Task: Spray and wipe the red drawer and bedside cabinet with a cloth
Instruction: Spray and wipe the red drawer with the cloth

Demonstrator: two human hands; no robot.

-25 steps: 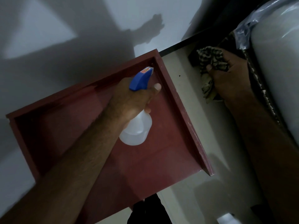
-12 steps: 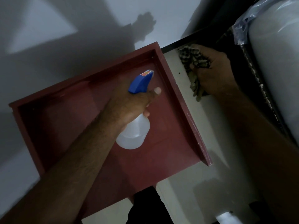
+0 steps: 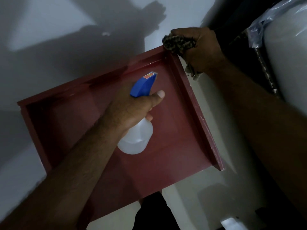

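The red drawer [image 3: 174,130] lies open-side up on the pale floor, filling the middle of the view. My left hand [image 3: 131,108] grips a clear spray bottle [image 3: 136,140] with a blue trigger head [image 3: 142,83], held over the drawer's inside with the nozzle pointing toward the far corner. My right hand [image 3: 202,48] holds a bunched checked cloth [image 3: 177,44] at the drawer's far right corner, the cloth touching the top of the rim there. The bedside cabinet is not visible.
A white wall [image 3: 66,39] with arm shadows stands behind the drawer. A plastic-wrapped mattress [image 3: 285,55] on a dark frame runs along the right. A dark clothed leg [image 3: 152,213] shows below the drawer. Pale floor [image 3: 207,188] lies between drawer and bed.
My right hand has carried the cloth from beside the bed leftward and up to the drawer's far right corner. My left hand with the spray bottle has stayed over the drawer.
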